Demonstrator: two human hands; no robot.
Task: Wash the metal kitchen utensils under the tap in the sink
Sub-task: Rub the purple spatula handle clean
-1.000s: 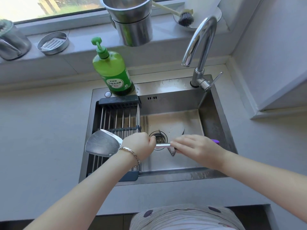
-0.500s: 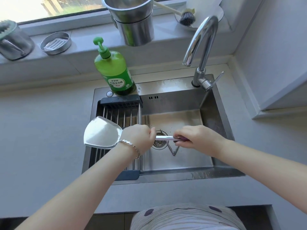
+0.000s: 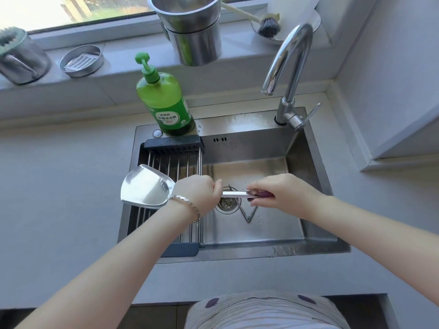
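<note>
— What sits at the far left?
— On the sill point(image 3: 123, 55), a steel jar point(image 3: 21, 60) and a round tin point(image 3: 82, 60) with a grater in it. Below them lies the grey table point(image 3: 59, 186).
— And the spatula?
— The spatula point(image 3: 147, 186) is held level over the sink point(image 3: 237, 254), with its blade out to the left above the rack point(image 3: 175, 142) (the blade is bright and throws back the light). Behind the rack a green bottle point(image 3: 166, 103) stands on the sink's back ledge.
— What holds it?
— The left grip point(image 3: 197, 191) is closed round the shaft just beside the blade, with a bracelet point(image 3: 187, 205) on that wrist. Higher up, on the sill, two steel pots point(image 3: 192, 32) are stacked.
— And mid-basin?
— The drain point(image 3: 226, 205) lies under the bare stretch of shaft. A V-shaped metal piece point(image 3: 248, 214) lies on the basin floor just right of it.
— The other side?
— The right grip point(image 3: 285, 193) holds the purple handle end, fingers curled round it. The tap point(image 3: 289, 58) rises at the back right corner, its spout over the basin and well above the spatula. A brush point(image 3: 268, 26) rests in a dish point(image 3: 314, 19) on the sill behind it.
</note>
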